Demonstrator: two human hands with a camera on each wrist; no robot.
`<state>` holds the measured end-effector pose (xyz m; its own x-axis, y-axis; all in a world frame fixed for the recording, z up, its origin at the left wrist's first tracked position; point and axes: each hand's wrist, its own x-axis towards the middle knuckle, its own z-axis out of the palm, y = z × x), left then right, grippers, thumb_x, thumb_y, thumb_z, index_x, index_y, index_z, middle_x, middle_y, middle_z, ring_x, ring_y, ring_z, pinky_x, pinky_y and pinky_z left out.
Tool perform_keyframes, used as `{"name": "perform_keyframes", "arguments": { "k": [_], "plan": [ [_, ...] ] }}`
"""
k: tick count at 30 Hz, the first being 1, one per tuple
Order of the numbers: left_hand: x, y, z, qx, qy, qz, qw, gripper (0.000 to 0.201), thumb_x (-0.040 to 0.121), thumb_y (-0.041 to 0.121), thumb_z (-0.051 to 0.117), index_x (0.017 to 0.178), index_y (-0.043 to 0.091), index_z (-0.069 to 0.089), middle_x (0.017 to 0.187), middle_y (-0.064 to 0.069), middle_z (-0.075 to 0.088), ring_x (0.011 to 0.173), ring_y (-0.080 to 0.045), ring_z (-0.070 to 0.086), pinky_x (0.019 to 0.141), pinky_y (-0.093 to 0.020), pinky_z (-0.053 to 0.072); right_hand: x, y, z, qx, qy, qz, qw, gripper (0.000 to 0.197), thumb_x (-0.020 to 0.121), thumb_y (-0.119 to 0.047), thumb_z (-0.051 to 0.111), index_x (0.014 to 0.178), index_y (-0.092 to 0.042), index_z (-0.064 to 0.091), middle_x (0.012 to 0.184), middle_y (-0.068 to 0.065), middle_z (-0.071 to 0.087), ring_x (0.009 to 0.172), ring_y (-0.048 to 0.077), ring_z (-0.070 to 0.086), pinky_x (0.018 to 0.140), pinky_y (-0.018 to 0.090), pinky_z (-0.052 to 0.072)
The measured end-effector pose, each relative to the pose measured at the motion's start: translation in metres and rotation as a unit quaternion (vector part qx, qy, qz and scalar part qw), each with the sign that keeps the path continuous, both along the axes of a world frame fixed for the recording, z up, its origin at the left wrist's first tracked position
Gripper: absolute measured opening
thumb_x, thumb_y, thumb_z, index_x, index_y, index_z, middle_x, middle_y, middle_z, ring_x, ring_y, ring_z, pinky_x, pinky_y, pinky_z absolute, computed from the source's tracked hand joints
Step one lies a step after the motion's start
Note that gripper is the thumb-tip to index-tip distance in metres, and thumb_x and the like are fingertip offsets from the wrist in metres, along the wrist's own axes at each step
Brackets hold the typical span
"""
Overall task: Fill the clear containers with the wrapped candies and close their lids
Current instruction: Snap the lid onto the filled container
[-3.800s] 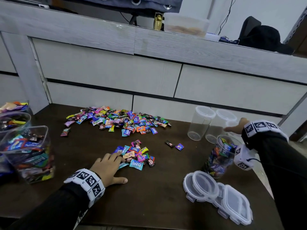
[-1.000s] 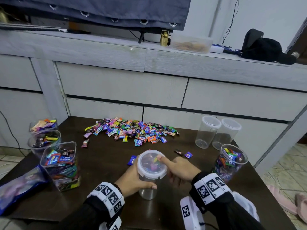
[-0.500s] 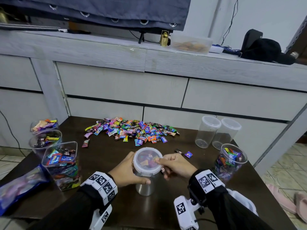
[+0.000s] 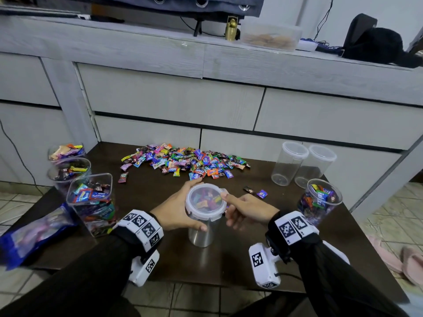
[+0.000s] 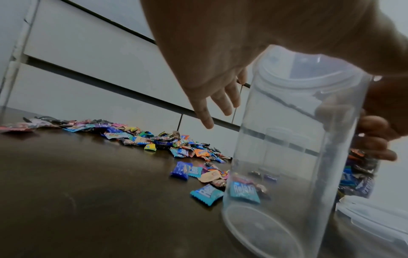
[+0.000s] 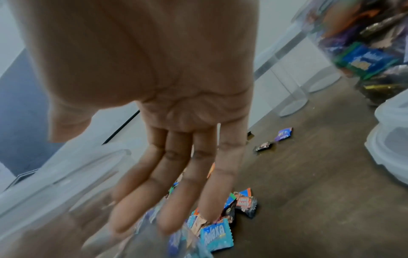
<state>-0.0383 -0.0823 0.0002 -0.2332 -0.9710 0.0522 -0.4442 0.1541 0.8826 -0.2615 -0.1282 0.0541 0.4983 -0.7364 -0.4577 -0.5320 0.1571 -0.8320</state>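
My left hand (image 4: pixel 180 209) grips a clear round container (image 4: pixel 201 234) just below its white lid (image 4: pixel 204 202) and holds it tilted above the dark table (image 4: pixel 240 259). The left wrist view shows this container (image 5: pixel 287 157) has nothing inside; the colours seen through it are candies on the table behind. My right hand (image 4: pixel 229 209) has its thumb on the lid's right rim, and its fingers (image 6: pixel 176 192) lie nearly straight beside the container wall. A big pile of wrapped candies (image 4: pixel 183 163) lies at the table's back, and a small heap (image 5: pixel 209 176) sits behind the held container.
Two lidded clear containers (image 4: pixel 289 163) with nothing in them stand at the back right, and an uncovered candy-filled one (image 4: pixel 320 202) stands in front of them. Three candy-filled containers (image 4: pixel 91 202) and a blue bag (image 4: pixel 34 232) line the left edge. Spare lids (image 6: pixel 393 148) lie near right.
The container, standing on the table a second ago, is now raised and tilted. My right thumb slid from the lid's top to its right rim. Earlier the hands were apart.
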Motion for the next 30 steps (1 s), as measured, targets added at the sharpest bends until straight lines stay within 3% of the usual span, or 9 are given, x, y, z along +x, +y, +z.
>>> {"name": "perform_keyframes", "arguments": {
  "k": [4,8,11,14,19,22,24,26,30],
  "plan": [
    [-0.007,0.0,-0.003,-0.005,0.006,0.017,1.0,0.101,0.048,0.049,0.092,0.132,0.041,0.037,0.128,0.019,0.058,0.123,0.0,0.053,0.106,-0.038,0.044,0.0,0.012,-0.012,0.02,-0.03,0.034,0.999,0.042,0.084,-0.05,0.062,0.074,-0.01,0.07,0.074,0.006,0.074,0.056,0.011,0.065,0.051,0.02,0.049],
    [-0.015,0.005,-0.012,-0.013,0.053,0.063,0.996,0.092,0.049,0.043,0.093,0.124,0.039,0.04,0.123,0.021,0.058,0.119,0.003,0.054,0.1,-0.026,0.046,0.0,0.018,-0.022,0.007,-0.12,-0.024,0.992,0.027,0.087,-0.034,0.064,0.073,-0.01,0.068,0.067,0.001,0.071,0.051,0.005,0.061,0.047,0.014,0.046],
    [-0.018,0.004,-0.017,-0.022,0.061,0.069,0.996,0.089,0.055,0.026,0.095,0.124,0.037,0.04,0.125,0.017,0.056,0.119,0.004,0.054,0.1,-0.024,0.045,-0.002,0.026,-0.029,0.015,-0.172,-0.053,0.983,0.026,0.087,-0.029,0.063,0.069,-0.011,0.061,0.06,0.001,0.066,0.049,0.008,0.058,0.051,0.015,0.046],
    [-0.021,0.004,-0.019,-0.027,0.072,0.08,0.994,0.087,0.056,0.025,0.094,0.122,0.036,0.039,0.125,0.018,0.055,0.117,0.009,0.052,0.096,-0.015,0.044,0.0,0.031,-0.033,0.02,-0.228,-0.109,0.967,0.031,0.085,-0.024,0.066,0.062,-0.009,0.054,0.049,0.002,0.057,0.046,0.013,0.053,0.054,0.02,0.047],
    [-0.019,0.008,-0.014,-0.036,0.044,0.059,0.997,0.097,0.056,0.026,0.094,0.131,0.028,0.032,0.129,0.017,0.049,0.116,0.018,0.046,0.092,-0.003,0.037,-0.003,0.023,-0.021,-0.013,-0.156,-0.072,0.985,0.035,0.088,-0.027,0.064,0.059,-0.012,0.053,0.048,0.0,0.056,0.043,0.012,0.057,0.047,0.019,0.048],
    [-0.01,0.009,-0.011,-0.011,0.007,0.043,0.999,0.096,0.058,0.026,0.094,0.129,0.031,0.03,0.128,0.017,0.048,0.116,0.012,0.048,0.094,-0.009,0.041,-0.013,0.013,-0.014,-0.029,-0.126,-0.056,0.99,0.025,0.086,-0.026,0.067,0.07,-0.012,0.055,0.058,-0.001,0.064,0.05,0.013,0.061,0.047,0.022,0.05],
    [-0.004,0.009,-0.01,0.007,-0.011,0.049,0.999,0.092,0.058,0.028,0.094,0.128,0.029,0.034,0.127,0.011,0.05,0.115,0.003,0.052,0.096,-0.018,0.044,-0.018,0.006,-0.012,-0.024,-0.152,-0.069,0.986,0.015,0.086,-0.016,0.067,0.077,-0.01,0.057,0.06,0.0,0.065,0.052,0.013,0.062,0.049,0.025,0.052],
    [0.001,0.007,-0.009,0.016,-0.013,0.047,0.999,0.09,0.057,0.027,0.095,0.126,0.028,0.038,0.124,0.008,0.054,0.112,-0.002,0.055,0.093,-0.016,0.045,-0.017,0.003,-0.009,-0.007,-0.179,-0.084,0.98,0.006,0.087,-0.01,0.064,0.084,-0.008,0.059,0.06,0.002,0.065,0.052,0.012,0.062,0.051,0.026,0.053],
    [-0.002,0.003,-0.002,-0.012,-0.033,0.019,0.999,0.098,0.051,0.03,0.097,0.129,0.039,0.038,0.13,0.01,0.045,0.12,0.008,0.045,0.103,-0.015,0.037,-0.01,0.006,-0.004,0.026,-0.198,-0.115,0.973,0.014,0.091,-0.015,0.06,0.095,-0.003,0.056,0.062,0.007,0.063,0.053,0.014,0.061,0.054,0.027,0.056]
  ]
}}
